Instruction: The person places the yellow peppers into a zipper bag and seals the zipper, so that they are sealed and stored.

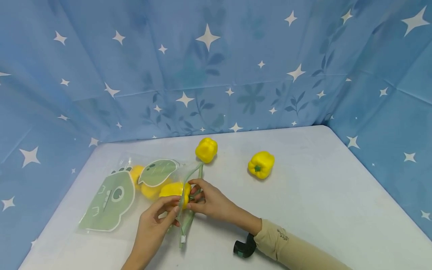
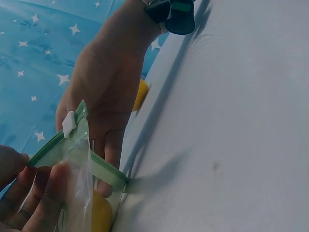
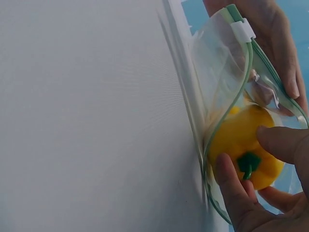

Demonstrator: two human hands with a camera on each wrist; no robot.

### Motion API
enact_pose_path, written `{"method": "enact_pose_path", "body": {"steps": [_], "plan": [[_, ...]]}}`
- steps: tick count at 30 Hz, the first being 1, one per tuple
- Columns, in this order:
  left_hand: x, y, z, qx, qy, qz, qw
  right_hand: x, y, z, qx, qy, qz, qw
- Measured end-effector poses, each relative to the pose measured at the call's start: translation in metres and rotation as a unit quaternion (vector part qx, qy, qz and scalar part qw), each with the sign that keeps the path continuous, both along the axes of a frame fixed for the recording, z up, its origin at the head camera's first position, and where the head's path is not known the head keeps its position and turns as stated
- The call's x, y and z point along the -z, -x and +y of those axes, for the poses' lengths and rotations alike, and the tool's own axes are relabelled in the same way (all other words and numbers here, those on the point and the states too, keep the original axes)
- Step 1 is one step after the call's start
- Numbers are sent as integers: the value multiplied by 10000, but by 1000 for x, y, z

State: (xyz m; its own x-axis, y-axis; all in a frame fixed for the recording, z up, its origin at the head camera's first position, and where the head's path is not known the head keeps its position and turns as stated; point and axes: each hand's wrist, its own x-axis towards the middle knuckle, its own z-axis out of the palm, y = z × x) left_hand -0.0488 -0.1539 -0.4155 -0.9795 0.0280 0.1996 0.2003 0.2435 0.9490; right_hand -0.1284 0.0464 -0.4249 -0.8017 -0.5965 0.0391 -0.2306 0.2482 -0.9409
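A clear zip bag (image 1: 96,219) with green dinosaur print lies on the table, its green-edged mouth facing right. My left hand (image 1: 148,223) pinches the near rim of that mouth, close to the white slider (image 3: 243,31). Just inside the opening is a yellow bell pepper (image 3: 229,137), green stem outward. Thumb and fingers of my right hand (image 1: 217,202) hold it around the stem end. Deeper in the bag, more yellow peppers (image 1: 148,191) show through the plastic, partly covered by the print.
Two loose yellow bell peppers lie on the white table (image 1: 320,195): one (image 1: 206,150) beyond the bag's mouth, the other (image 1: 261,165) farther right. A black wrist device (image 1: 245,246) sits by the right sleeve. Blue star-patterned curtains (image 1: 216,67) surround the back and sides.
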Motion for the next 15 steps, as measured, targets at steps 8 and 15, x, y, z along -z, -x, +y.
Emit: {"method": "enact_pose_path", "body": {"steps": [8, 15], "plan": [[0, 1, 0, -142, -135, 37, 9998, -2, 0, -6, 140, -108, 368, 9992], [-1, 3, -3, -490, -541, -69, 9973, -3, 4, -8, 195, -339, 553, 9977]]}}
